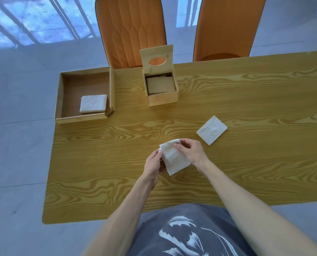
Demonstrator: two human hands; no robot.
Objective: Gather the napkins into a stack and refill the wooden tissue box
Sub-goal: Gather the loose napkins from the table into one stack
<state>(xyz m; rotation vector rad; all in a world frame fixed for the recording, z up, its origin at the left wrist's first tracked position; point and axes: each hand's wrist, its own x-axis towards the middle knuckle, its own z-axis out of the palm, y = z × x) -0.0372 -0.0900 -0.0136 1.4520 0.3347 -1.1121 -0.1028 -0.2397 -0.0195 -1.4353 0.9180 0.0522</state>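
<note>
Near the counter's front edge, napkins (174, 157) are pinched by fingers of left hand (154, 163) and right hand (190, 153); gathering under way, loose napkin (211, 130) judged next, tissue box (161, 89) open.

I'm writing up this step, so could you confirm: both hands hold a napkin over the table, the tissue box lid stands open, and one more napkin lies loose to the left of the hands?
Not quite: the head view shows the loose napkin lying to the right of the hands, not the left. The rest is right: left hand and right hand hold a napkin, and the tissue box lid stands open.
</note>
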